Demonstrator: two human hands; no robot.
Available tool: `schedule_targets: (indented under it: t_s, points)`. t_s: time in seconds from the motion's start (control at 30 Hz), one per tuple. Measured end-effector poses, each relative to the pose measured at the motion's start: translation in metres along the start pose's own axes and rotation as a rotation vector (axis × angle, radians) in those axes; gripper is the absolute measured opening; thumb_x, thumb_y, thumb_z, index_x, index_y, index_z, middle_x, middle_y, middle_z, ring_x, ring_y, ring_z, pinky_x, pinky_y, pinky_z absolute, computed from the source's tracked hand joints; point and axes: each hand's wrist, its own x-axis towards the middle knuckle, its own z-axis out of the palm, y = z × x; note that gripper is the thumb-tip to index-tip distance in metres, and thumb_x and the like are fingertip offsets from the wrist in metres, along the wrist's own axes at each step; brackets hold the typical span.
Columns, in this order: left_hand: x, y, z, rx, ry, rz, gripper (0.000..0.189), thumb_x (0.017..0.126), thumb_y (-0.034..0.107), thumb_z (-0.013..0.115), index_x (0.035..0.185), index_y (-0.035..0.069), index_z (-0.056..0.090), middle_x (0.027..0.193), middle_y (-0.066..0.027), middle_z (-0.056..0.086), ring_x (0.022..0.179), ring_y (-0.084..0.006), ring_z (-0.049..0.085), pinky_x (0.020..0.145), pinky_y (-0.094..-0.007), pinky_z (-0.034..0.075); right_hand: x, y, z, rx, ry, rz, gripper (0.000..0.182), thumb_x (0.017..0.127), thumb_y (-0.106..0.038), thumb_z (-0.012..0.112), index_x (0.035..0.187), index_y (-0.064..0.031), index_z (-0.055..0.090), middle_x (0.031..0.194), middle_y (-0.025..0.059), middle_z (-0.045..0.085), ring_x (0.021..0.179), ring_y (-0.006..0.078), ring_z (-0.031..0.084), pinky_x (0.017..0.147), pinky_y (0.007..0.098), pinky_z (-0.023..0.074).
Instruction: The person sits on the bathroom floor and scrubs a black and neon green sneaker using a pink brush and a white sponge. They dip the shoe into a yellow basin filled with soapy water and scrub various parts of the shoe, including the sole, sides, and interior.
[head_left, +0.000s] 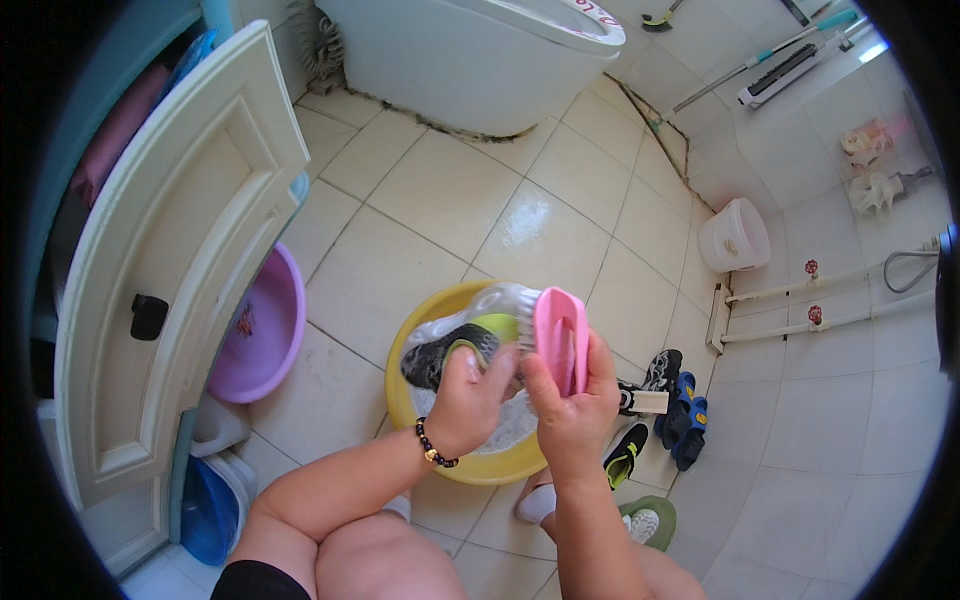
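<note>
Over a yellow plastic basin (396, 390) of soapy water (504, 435), my left hand (466, 405) grips a wet black-and-lime shoe (433, 361). My right hand (576, 420) is closed around the handle of a pink scrubbing brush (562, 322). The brush is held on edge, its pale bristles (526, 319) facing left, up against or very near the shoe; exact contact is hard to tell. White foam (502, 298) lies along the far side of the shoe and basin. My fingers hide part of the shoe.
At left a cream cabinet door (180, 262) stands open, with a purple basin (289, 330) and a blue basin (206, 510) near it. A black-and-lime shoe (626, 450), blue sandals (681, 420) and other footwear stand at right. Beyond are a toilet (465, 67) and a white bucket (735, 236).
</note>
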Motion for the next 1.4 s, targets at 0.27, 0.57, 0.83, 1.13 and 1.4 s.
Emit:
schedule_targets:
  t_s: [0.27, 0.57, 0.83, 1.13, 1.4]
  points:
    - [0.002, -0.004, -0.005, -0.052, 0.032, 0.062, 0.023, 0.100, 0.022, 0.057, 0.084, 0.005, 0.054, 0.075, 0.0008, 0.059, 0.061, -0.0031, 0.050, 0.049, -0.0226, 0.041, 0.000, 0.008, -0.009, -0.125, -0.068, -0.001, 0.050, 0.076, -0.018, 0.082, 0.119, -0.0010, 0.063, 0.098, 0.0128, 0.070, 0.087, 0.0201, 0.067, 0.078, 0.0320, 0.0533]
    - [0.003, -0.018, -0.004, -0.107, 0.011, -0.034, 0.025, 0.101, 0.028, 0.055, 0.099, 0.002, 0.057, 0.080, -0.0006, 0.061, 0.069, -0.0038, 0.055, 0.053, -0.0218, 0.043, -0.002, 0.009, -0.005, -0.109, -0.003, -0.049, 0.038, 0.076, -0.017, 0.081, 0.106, -0.0002, 0.064, 0.090, 0.0145, 0.068, 0.078, 0.0223, 0.065, 0.070, 0.0324, 0.0523]
    - [0.001, -0.027, -0.005, -0.181, -0.019, -0.161, 0.023, 0.101, 0.024, 0.053, 0.094, 0.003, 0.049, 0.081, -0.0014, 0.060, 0.066, -0.0036, 0.052, 0.053, -0.0221, 0.043, 0.001, 0.013, -0.007, -0.064, -0.023, 0.040, 0.041, 0.076, -0.017, 0.081, 0.109, -0.0008, 0.063, 0.095, 0.0088, 0.067, 0.085, 0.0157, 0.063, 0.076, 0.0296, 0.0510]
    - [-0.002, -0.035, -0.006, -0.015, 0.015, -0.146, 0.025, 0.101, 0.025, 0.054, 0.086, 0.005, 0.057, 0.074, 0.0020, 0.056, 0.062, -0.0035, 0.048, 0.049, -0.0224, 0.036, -0.006, 0.024, -0.011, -0.161, -0.014, 0.095, 0.039, 0.078, -0.019, 0.078, 0.110, 0.0001, 0.064, 0.093, 0.0111, 0.068, 0.083, 0.0166, 0.064, 0.074, 0.0303, 0.0515]
    - [0.009, -0.051, -0.024, 0.021, -0.019, -0.160, 0.025, 0.102, 0.025, 0.052, 0.089, 0.004, 0.050, 0.073, -0.0003, 0.055, 0.061, -0.0059, 0.049, 0.050, -0.0227, 0.038, -0.001, 0.034, -0.006, -0.211, -0.033, 0.087, 0.040, 0.079, -0.019, 0.078, 0.111, 0.0004, 0.064, 0.092, 0.0121, 0.068, 0.082, 0.0183, 0.065, 0.073, 0.0323, 0.0520]
